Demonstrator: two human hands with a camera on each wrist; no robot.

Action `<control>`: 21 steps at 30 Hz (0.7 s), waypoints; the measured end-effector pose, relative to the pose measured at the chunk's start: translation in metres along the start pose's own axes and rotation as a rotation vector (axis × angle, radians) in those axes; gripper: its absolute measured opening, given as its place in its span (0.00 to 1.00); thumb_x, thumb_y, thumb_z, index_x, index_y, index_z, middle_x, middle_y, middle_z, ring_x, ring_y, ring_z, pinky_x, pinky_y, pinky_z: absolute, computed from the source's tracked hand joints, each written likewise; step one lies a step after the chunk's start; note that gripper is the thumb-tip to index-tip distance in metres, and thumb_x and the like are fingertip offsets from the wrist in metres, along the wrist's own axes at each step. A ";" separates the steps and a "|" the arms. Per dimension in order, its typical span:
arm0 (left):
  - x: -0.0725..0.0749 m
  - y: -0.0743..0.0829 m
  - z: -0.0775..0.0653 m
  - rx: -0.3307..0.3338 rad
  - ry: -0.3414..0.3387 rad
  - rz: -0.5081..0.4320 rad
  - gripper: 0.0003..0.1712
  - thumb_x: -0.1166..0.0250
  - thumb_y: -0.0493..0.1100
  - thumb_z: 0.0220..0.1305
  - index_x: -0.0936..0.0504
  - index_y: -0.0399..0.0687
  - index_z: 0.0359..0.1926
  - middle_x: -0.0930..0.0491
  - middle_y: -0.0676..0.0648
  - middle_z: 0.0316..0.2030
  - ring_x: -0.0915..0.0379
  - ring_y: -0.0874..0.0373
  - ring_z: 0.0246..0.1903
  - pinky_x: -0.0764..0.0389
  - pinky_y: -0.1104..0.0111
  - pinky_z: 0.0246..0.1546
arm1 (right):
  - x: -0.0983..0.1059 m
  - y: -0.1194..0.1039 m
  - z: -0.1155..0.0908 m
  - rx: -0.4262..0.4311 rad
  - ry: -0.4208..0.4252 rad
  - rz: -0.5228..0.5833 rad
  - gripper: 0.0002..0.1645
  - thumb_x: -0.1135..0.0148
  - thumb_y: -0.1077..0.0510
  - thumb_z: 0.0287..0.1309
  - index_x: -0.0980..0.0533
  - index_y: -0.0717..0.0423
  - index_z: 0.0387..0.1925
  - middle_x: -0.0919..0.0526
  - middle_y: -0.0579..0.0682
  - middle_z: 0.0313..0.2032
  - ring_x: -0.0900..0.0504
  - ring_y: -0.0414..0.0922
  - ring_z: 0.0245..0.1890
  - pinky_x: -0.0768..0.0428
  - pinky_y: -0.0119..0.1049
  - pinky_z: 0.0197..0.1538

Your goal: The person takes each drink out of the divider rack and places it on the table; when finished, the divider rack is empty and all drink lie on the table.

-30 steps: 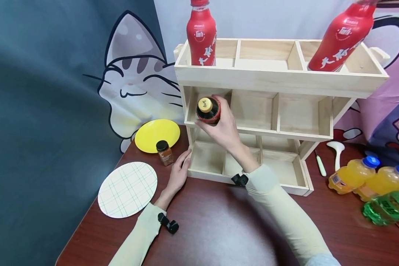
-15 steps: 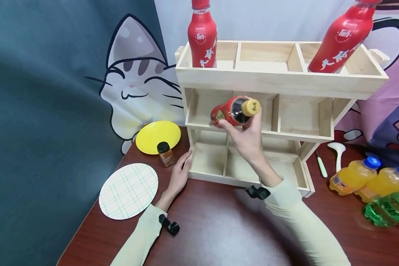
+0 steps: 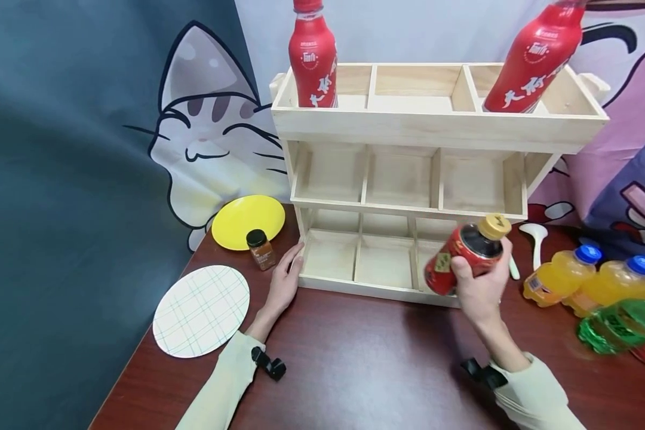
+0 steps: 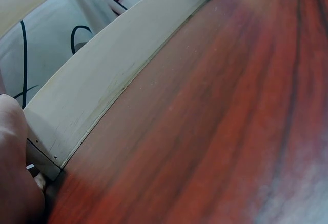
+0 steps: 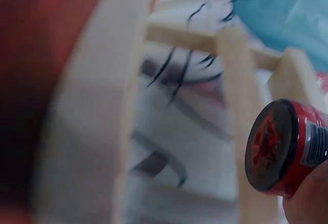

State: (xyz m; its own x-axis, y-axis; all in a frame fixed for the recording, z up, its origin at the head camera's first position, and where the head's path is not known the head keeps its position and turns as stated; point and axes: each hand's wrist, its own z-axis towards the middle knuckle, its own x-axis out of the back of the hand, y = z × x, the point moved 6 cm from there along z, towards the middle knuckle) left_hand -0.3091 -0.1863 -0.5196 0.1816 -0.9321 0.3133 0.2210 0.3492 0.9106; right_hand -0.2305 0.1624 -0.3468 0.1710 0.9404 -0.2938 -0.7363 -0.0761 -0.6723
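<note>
My right hand [image 3: 482,294] grips a soy sauce bottle [image 3: 451,263] with dark contents, a red label and a yellow cap. It is tilted, cap to the upper right, and overlaps the right end of the wooden rack's [image 3: 435,128] bottom tier in the head view. The right wrist view shows the bottle's dark base [image 5: 270,144] and a barcode. My left hand [image 3: 282,285] rests against the rack's lower left corner, fingers extended along its side; part of that hand [image 4: 15,162] shows in the left wrist view. Beside it stands a small spice jar [image 3: 261,251] with a black lid.
Two red bottles [image 3: 313,60] stand in the rack's top tier, the right one leaning. A yellow plate [image 3: 236,215] and a checked white plate [image 3: 201,310] lie left. On the right are a white ladle [image 3: 536,239], orange drink bottles [image 3: 556,275] and a green bottle [image 3: 613,325].
My right hand has carried the soy sauce bottle from the middle tier's left compartment rightward and down toward the rack's lower right. My left hand stays at the rack's corner.
</note>
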 end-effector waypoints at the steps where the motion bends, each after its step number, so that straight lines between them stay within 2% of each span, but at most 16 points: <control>1: 0.000 0.000 0.000 -0.001 0.001 -0.001 0.22 0.51 0.53 0.66 0.32 0.60 0.60 0.35 0.58 0.60 0.43 0.63 0.62 0.41 0.62 0.63 | 0.013 0.003 -0.004 -0.011 0.014 -0.026 0.40 0.29 0.57 0.42 0.38 0.67 0.54 0.24 0.51 0.41 0.24 0.41 0.40 0.26 0.26 0.45; 5: 0.000 0.001 -0.001 0.007 -0.003 0.002 0.22 0.52 0.53 0.66 0.32 0.60 0.60 0.36 0.58 0.61 0.43 0.63 0.62 0.42 0.61 0.63 | 0.064 0.013 -0.017 -0.074 0.062 -0.249 0.35 0.35 0.66 0.44 0.38 0.63 0.56 0.26 0.48 0.44 0.26 0.38 0.41 0.28 0.22 0.45; 10: 0.000 0.000 0.000 0.007 -0.019 0.010 0.22 0.52 0.53 0.66 0.34 0.63 0.61 0.37 0.57 0.62 0.44 0.61 0.63 0.42 0.60 0.63 | 0.127 0.025 -0.025 -0.194 0.119 -0.535 0.38 0.35 0.70 0.41 0.38 0.54 0.57 0.29 0.43 0.46 0.28 0.36 0.44 0.30 0.19 0.45; 14: 0.003 0.002 -0.001 0.010 -0.020 -0.008 0.22 0.52 0.51 0.67 0.34 0.60 0.61 0.37 0.54 0.62 0.45 0.59 0.63 0.43 0.58 0.64 | 0.170 0.032 -0.019 -0.273 0.140 -0.695 0.42 0.33 0.68 0.41 0.40 0.49 0.58 0.33 0.42 0.51 0.31 0.36 0.48 0.32 0.16 0.46; 19: 0.005 0.025 -0.005 0.013 -0.042 -0.013 0.22 0.52 0.44 0.68 0.34 0.48 0.61 0.38 0.45 0.62 0.44 0.52 0.63 0.43 0.54 0.63 | 0.208 0.033 -0.019 -0.419 0.218 -0.837 0.44 0.31 0.63 0.40 0.43 0.45 0.59 0.37 0.38 0.52 0.34 0.33 0.51 0.35 0.14 0.48; 21: 0.003 0.028 -0.005 0.010 -0.046 -0.002 0.22 0.52 0.44 0.68 0.34 0.48 0.62 0.37 0.45 0.62 0.44 0.53 0.63 0.42 0.55 0.63 | 0.221 0.034 -0.020 -0.495 0.247 -0.898 0.46 0.30 0.59 0.40 0.44 0.42 0.59 0.39 0.36 0.52 0.36 0.34 0.54 0.37 0.16 0.52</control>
State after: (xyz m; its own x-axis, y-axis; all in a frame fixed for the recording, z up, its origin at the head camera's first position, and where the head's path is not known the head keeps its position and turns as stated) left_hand -0.2970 -0.1792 -0.4943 0.1371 -0.9365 0.3228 0.2116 0.3461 0.9140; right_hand -0.2043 0.3605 -0.4482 0.6907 0.6292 0.3564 0.0667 0.4354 -0.8978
